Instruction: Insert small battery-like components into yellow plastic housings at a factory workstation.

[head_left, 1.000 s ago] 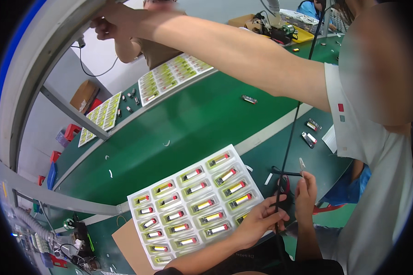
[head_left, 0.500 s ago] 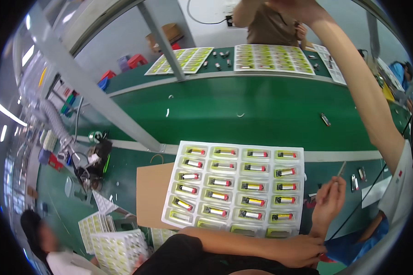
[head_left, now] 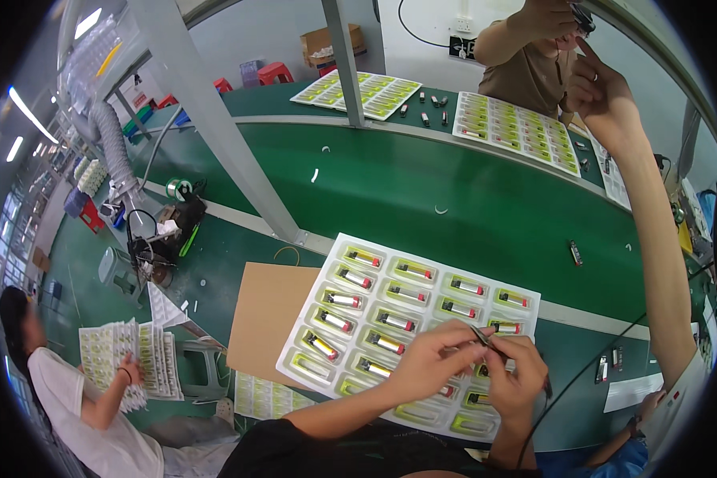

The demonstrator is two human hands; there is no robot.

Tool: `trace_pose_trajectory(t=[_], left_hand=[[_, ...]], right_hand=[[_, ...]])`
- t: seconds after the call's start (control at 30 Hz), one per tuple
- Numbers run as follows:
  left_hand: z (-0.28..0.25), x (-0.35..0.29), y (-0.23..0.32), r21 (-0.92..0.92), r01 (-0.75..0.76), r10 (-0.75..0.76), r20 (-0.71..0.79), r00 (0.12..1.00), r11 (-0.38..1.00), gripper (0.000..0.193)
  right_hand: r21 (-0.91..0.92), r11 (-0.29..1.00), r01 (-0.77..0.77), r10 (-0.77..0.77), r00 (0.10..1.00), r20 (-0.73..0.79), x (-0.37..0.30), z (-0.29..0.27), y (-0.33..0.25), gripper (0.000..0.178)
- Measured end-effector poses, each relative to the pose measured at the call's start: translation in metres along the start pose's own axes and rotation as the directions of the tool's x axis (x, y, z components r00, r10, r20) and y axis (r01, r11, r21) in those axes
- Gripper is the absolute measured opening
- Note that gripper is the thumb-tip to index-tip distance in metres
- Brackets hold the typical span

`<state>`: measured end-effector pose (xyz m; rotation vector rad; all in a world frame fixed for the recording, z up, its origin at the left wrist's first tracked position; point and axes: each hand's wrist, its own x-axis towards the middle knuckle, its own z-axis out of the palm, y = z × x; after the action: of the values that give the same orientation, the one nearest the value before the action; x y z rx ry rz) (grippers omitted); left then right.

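Note:
My left hand [head_left: 426, 365] and my right hand [head_left: 518, 373] meet over the right half of a white plastic tray [head_left: 526, 298]. The fingertips of both are pinched together around a slim dark metal tool [head_left: 481, 336], which looks like tweezers. Whatever else the left fingers hold is too small to make out. In the tray's yellowish pockets lie small cylindrical parts [head_left: 386, 343], silver or yellow with red ends. One pocket [head_left: 312, 367] at the near left holds no such part. My hands and forearms hide several pockets.
Brown cardboard [head_left: 271, 311] lies under the tray's left side. Beyond is a green belt [head_left: 390, 187] with a loose part [head_left: 575, 252]. A metal post [head_left: 223, 135] slants up at left. Another person's arm [head_left: 653, 215] reaches across at right; a person carries stacked trays [head_left: 127, 358] at left.
My right hand has moved left from beside the tray to over it, bringing the tool along. My left hand has left the right wrist area and joined it. The view has turned slightly.

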<state>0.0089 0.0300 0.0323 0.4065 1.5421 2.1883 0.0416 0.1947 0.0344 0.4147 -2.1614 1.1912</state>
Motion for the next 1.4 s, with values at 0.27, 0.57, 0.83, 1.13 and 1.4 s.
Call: trace_pose_trajectory(t=[0.27, 0.57, 0.83, 1.13, 1.4], left_hand=[[-0.014, 0.026, 0.026, -0.008, -0.147, 0.145, -0.119, 0.982, 0.989, 0.01], [-0.057, 0.051, 0.106, -0.246, -0.49, 0.438, -0.239, 0.867, 0.836, 0.019], [-0.068, 0.077, 0.135, -0.189, -0.47, 0.441, -0.179, 0.88, 0.862, 0.028], [0.018, 0.122, 0.097, -0.054, -0.165, 0.171, 0.129, 0.977, 0.985, 0.024], [0.057, 0.151, 0.079, -0.117, -0.116, 0.145, 0.287, 0.947, 0.986, 0.022]], right_hand=[[-0.051, 0.998, -0.021, 0.018, 0.997, -0.07, 0.042, 0.02, -0.017, 0.03], [-0.375, 0.926, -0.031, 0.043, 0.999, 0.023, 0.019, -0.032, 0.012, 0.013], [-0.382, 0.892, -0.24, 0.223, 0.971, -0.089, -0.008, -0.07, 0.028, 0.02], [-0.706, 0.655, -0.269, 0.53, 0.83, 0.175, 0.019, -0.094, 0.069, 0.024], [-0.069, 0.983, -0.167, 0.15, 0.968, -0.202, 0.06, -0.096, 0.034, 0.024]])
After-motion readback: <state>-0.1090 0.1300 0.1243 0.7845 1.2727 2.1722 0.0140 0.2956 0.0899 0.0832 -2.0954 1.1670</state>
